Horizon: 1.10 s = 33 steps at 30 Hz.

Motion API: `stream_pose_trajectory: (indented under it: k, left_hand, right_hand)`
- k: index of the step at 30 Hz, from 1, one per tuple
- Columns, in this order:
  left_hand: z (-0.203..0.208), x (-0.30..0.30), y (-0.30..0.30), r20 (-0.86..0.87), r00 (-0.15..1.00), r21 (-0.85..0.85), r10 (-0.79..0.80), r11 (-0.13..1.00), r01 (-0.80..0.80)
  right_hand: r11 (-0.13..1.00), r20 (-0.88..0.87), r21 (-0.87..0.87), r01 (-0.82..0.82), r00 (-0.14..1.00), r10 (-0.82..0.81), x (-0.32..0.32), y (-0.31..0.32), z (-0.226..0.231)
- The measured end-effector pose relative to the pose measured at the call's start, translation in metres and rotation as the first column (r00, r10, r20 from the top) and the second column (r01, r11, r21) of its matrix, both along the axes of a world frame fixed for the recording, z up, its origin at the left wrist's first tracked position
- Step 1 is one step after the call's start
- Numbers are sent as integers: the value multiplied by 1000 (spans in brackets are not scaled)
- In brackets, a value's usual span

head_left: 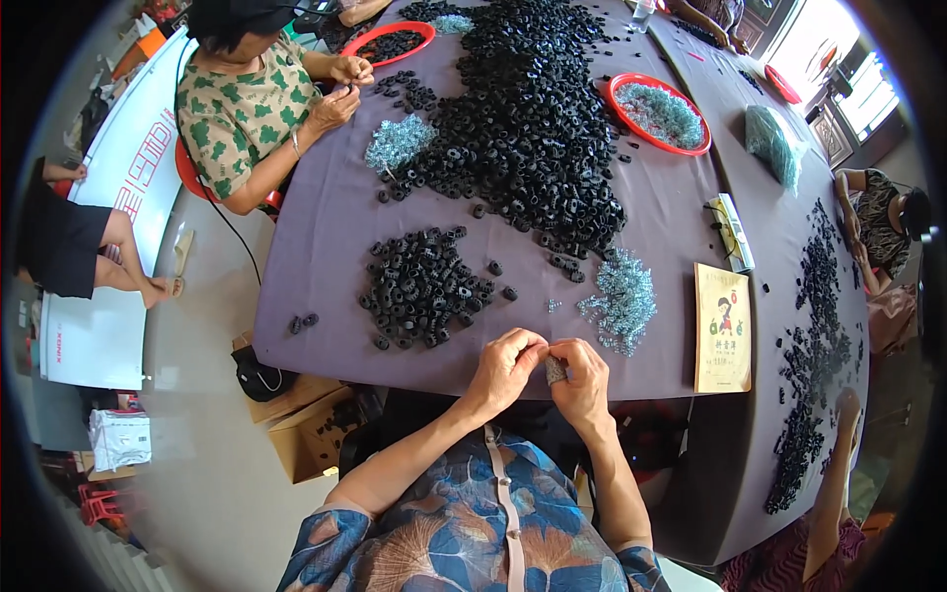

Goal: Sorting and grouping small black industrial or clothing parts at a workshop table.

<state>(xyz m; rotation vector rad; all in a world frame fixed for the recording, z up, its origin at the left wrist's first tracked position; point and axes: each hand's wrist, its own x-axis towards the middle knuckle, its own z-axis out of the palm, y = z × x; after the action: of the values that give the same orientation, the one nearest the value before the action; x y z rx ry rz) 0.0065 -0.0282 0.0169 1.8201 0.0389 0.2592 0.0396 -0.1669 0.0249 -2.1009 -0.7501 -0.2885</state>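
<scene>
My left hand [506,373] and my right hand [580,383] meet at the near edge of the table, fingertips almost touching. Both are closed in a pinch. Whatever sits between the fingers is too small or hidden to make out. By the right thumb shows a greyish patch; I cannot tell what it is. Just beyond my right hand lies a pile of small clear bluish pieces [623,299]. Beyond my left hand is a pile of black ring-like plastic parts [419,286], with two loose ones apart at its left.
A large heap of black parts [533,118] fills the table's middle. A red tray [706,148] holds clear pieces; another red tray [431,31] holds black ones. A booklet [723,331] and a narrow box [730,233] lie right. A co-worker [247,109] sits left; others work around the table.
</scene>
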Motion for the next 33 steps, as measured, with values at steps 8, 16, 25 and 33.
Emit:
stream_pose_trajectory:
  k: [8,16,25,33]
  left_hand:
    - [6,4,1,-184,983,-36,-2,999,-5]
    - [13,33,29,256,965,620,57,756,-210]
    - [-6,48,43,215,976,810,-45,567,-152]
    - [-3,46,45,235,966,830,-111,540,-140]
  right_hand:
    - [970,-274,241,-6,959,74,3,-3,-12]
    - [935,-319,342,95,948,20,3,-1,-19]
    - [954,-277,292,62,961,22,1,1,-19]
    - [969,-252,242,55,968,8,0,2,-15]
